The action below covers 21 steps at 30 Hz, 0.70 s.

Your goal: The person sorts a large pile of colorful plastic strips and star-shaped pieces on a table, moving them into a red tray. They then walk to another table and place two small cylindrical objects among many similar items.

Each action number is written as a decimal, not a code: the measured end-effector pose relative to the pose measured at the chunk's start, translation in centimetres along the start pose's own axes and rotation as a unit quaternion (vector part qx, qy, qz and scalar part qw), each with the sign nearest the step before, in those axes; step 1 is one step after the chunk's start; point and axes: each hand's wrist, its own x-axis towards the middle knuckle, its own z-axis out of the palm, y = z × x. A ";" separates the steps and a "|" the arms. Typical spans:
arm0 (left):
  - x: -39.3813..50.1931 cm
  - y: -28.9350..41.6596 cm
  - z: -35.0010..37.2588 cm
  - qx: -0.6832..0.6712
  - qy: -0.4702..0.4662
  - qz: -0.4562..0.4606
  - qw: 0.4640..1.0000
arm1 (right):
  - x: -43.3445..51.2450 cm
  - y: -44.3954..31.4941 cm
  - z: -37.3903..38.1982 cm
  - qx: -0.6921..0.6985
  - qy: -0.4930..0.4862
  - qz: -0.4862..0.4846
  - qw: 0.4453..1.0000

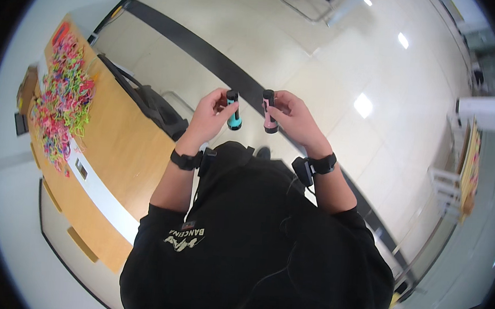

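Between the thumb and fingers of my left hand [212, 113] is a small turquoise and black flashlight [234, 115], held nearly upright in the picture. My right hand [291, 114] grips a matching pink and black flashlight [269, 118], its thumb laid across the barrel. The two flashlights are side by side with a narrow gap, in the air in front of my body. Each wrist wears a black strap with a dark boxy device, the left device [207, 161] and the right device [302, 171].
A wooden table [119, 141] runs along the left, bearing a heap of colourful stringy pieces [64, 94]. A black chair [148, 100] stands against its edge. A dark stripe [202, 56] crosses the tiled floor. On the right is a white-legged rack [447, 185].
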 end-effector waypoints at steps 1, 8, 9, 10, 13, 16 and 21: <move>1.7 0.5 -0.5 -0.013 0.017 0.012 1.000 | 2.7 -1.2 -1.1 0.009 -0.028 -0.008 1.000; 18.2 1.3 -7.9 -0.046 0.142 0.051 0.987 | 26.2 -7.0 -5.1 -0.042 -0.122 -0.059 0.990; 21.0 1.4 -9.4 -0.043 0.155 0.051 0.986 | 29.6 -7.9 -5.4 -0.048 -0.125 -0.065 0.989; 23.7 1.6 -11.1 -0.041 0.167 0.052 0.984 | 32.8 -8.8 -5.7 -0.050 -0.125 -0.070 0.988; 32.2 3.7 -15.8 -0.017 0.177 0.052 0.983 | 41.9 -12.4 -6.4 -0.069 -0.126 -0.068 0.987; 39.8 6.2 -19.5 0.015 0.162 0.009 0.987 | 50.0 -15.6 -7.9 -0.067 -0.140 -0.051 0.987; 53.1 8.1 -25.1 0.037 0.136 -0.007 0.990 | 64.5 -18.1 -11.1 -0.035 -0.142 -0.059 0.987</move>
